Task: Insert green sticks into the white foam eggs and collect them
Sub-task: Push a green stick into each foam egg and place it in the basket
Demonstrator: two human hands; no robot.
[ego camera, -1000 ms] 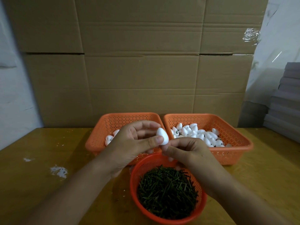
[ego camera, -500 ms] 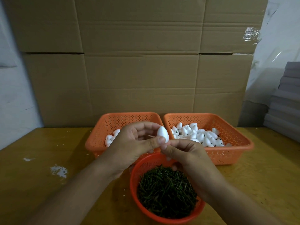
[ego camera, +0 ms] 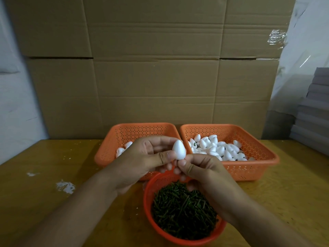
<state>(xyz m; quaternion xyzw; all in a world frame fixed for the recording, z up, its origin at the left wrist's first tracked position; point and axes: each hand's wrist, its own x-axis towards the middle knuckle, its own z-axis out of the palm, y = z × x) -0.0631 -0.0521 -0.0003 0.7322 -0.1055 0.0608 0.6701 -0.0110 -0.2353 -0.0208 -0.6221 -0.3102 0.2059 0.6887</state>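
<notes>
Above the round basket of green sticks [ego camera: 183, 209] I see left hand [ego camera: 142, 157] pinching a white foam egg [ego camera: 179, 150], right hand [ego camera: 199, 168] fingers curled pinching at its base.

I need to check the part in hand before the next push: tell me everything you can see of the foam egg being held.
The foam egg is plain white and matte with a faintly grainy foam look, whole, with no dents visible. It stands roughly upright, pointed end up and tilted slightly left, held in the air above the near edge of the orange baskets. The left hand pinches its lower left side with the thumb; the right hand meets its bottom, fingertips pinched there. No green stick is visible at its base; the fingers hide that spot.
</notes>
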